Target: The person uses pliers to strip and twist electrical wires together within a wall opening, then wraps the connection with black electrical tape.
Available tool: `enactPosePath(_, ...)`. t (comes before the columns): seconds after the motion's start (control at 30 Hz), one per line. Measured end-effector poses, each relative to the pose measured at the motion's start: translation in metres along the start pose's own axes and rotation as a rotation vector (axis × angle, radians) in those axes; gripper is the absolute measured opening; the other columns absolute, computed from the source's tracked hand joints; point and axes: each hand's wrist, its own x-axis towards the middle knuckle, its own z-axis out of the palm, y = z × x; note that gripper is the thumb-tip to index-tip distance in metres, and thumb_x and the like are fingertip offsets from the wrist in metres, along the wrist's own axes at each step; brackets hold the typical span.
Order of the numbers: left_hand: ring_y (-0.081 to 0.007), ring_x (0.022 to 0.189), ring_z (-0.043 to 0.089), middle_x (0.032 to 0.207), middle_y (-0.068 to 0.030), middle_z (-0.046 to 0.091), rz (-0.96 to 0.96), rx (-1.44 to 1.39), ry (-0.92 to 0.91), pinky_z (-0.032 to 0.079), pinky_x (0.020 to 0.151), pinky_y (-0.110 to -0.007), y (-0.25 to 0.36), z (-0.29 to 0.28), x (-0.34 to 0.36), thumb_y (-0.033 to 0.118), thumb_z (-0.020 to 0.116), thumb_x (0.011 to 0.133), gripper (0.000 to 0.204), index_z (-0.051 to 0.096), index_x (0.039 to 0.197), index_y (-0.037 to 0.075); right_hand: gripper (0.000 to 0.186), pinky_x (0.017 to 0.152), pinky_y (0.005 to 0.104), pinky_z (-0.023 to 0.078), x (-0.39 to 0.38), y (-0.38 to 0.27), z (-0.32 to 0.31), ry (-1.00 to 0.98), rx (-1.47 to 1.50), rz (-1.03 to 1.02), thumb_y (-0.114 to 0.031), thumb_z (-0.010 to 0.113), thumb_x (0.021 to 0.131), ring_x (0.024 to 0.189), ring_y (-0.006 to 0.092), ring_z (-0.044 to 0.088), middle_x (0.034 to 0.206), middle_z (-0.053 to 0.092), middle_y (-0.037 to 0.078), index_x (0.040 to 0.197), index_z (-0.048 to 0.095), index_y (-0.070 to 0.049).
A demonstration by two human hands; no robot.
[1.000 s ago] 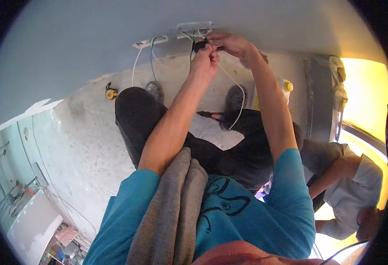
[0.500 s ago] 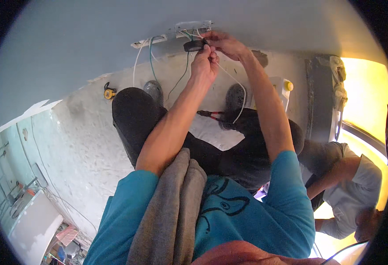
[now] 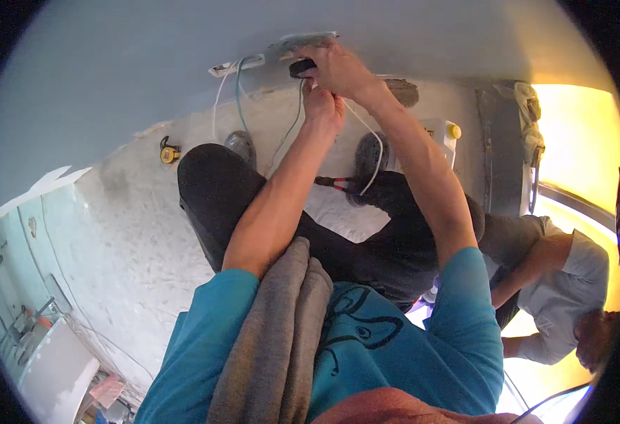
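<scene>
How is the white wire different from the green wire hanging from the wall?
The white wire runs in a long loop under the right hand; the green wire drops straighter, left of the left hand. The white one looks thicker. Both start near the wall box.

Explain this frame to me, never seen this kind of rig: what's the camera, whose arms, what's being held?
There is no machine here. One wide fisheye camera sits on a person's head and looks down, so straight edges bend near the rim. The two bare forearms rising from the teal shirt are the wearer's own. The right hand holds a small black object against the grey wall, beside a wall fitting; what the object is I cannot tell. The left hand is closed just below it, pinching wires that hang from the wall. A grey cloth hangs over the shoulder. On the floor lie a yellow tape measure and a red-handled tool. At the right, another person bends over.
</scene>
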Motion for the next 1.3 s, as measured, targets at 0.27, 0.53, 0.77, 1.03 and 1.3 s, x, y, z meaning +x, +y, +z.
enactPosePath(0.27,-0.0135,0.053,0.045,0.075,-0.0082,0.061,0.069,0.670,-0.119,0.034,0.049,-0.027,0.055,-0.019,0.008,-0.002,0.060,0.088,0.008,0.063,0.086,0.005,0.039,0.084,0.0370,0.051,-0.013,0.007,-0.027,0.032,0.174,0.029,-0.034,0.066,0.088,0.093,0.0254,0.065,0.097,0.070,0.014,0.119,0.064,-0.010)
enactPosePath(0.53,-0.0138,0.061,0.050,0.074,-0.0058,0.059,0.075,0.767,-0.120,0.037,0.052,-0.028,0.053,-0.009,0.005,0.003,0.060,0.091,0.005,0.062,0.088,0.000,0.041,0.071,0.0343,0.050,0.001,0.044,-0.009,-0.135,0.292,0.213,-0.045,0.061,0.089,0.072,0.0199,0.062,0.082,0.069,0.007,0.106,0.070,-0.008)
enactPosePath(0.77,-0.0115,0.059,0.053,0.072,-0.0023,0.060,0.026,0.755,-0.136,0.040,0.051,-0.025,0.060,-0.014,0.024,0.003,0.064,0.087,0.003,0.062,0.086,0.002,0.043,0.069,0.0328,0.049,0.025,0.014,-0.021,-0.449,0.192,0.514,-0.046,0.067,0.084,0.070,0.0145,0.058,0.078,0.066,0.005,0.103,0.071,-0.008)
enactPosePath(1.03,-0.0101,0.066,0.050,0.072,-0.0009,0.059,0.114,1.093,0.110,0.039,0.062,-0.027,0.053,0.009,0.007,0.007,0.070,0.085,0.010,0.062,0.080,0.003,0.043,0.073,0.0297,0.050,0.006,0.057,-0.003,-0.355,0.517,0.409,-0.043,0.070,0.085,0.075,0.0126,0.060,0.085,0.069,0.004,0.105,0.072,-0.005)
enactPosePath(1.3,-0.0109,0.055,0.042,0.071,-0.0015,0.053,-0.099,0.792,-0.037,0.035,0.050,-0.025,0.064,0.000,0.016,0.015,0.059,0.096,0.013,0.057,0.086,0.006,0.037,0.086,0.0289,0.050,0.012,0.071,0.011,-0.347,0.503,0.350,-0.033,0.068,0.089,0.092,0.0143,0.064,0.099,0.072,0.007,0.115,0.069,-0.007)
